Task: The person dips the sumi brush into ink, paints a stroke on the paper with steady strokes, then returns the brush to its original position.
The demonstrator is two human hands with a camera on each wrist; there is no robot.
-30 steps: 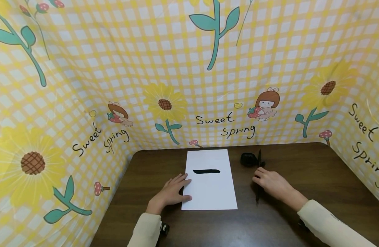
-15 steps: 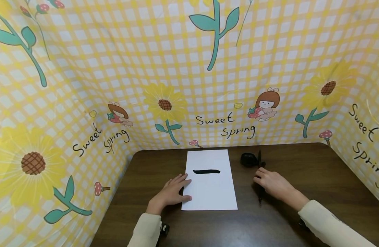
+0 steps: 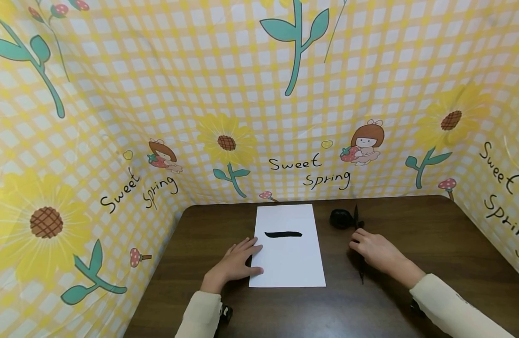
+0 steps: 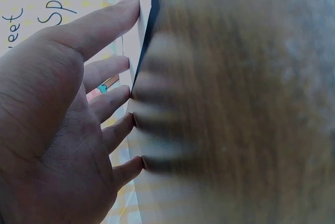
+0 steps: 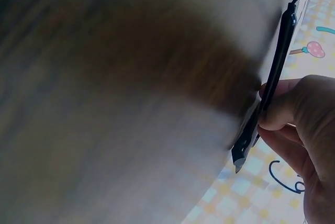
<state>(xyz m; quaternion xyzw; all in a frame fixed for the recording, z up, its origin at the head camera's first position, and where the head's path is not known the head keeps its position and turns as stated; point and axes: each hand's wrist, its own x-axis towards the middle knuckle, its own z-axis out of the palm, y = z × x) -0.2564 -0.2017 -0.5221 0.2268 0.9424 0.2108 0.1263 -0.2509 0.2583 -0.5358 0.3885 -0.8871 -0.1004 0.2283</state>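
Observation:
A white sheet of paper [image 3: 289, 263] lies on the table with one thick black horizontal stroke [image 3: 283, 234] across its upper half. My left hand [image 3: 234, 264] rests at the sheet's left edge, fingers spread, thumb and fingertips on the paper. In the left wrist view the fingers [image 4: 112, 103] look nearly straight. To the right of the sheet, my right hand [image 3: 375, 252] pinches a slim black brush [image 5: 280, 51] by its handle, between thumb and fingers. A cord loop tops the handle's end. Just beyond that hand sits a small black round dish [image 3: 340, 218]; the brush's bristles are hard to make out.
The dark brown wooden table [image 3: 293, 310] has a yellow checked cloth [image 3: 179, 94] with sunflowers and lettering hanging along its back and sides. Dark straps with small devices circle both wrists under cream sleeves [image 3: 200, 314].
The near end of the brush has swung slightly to the right, and my right hand has shifted a little right with it. My left hand and the paper have stayed in place.

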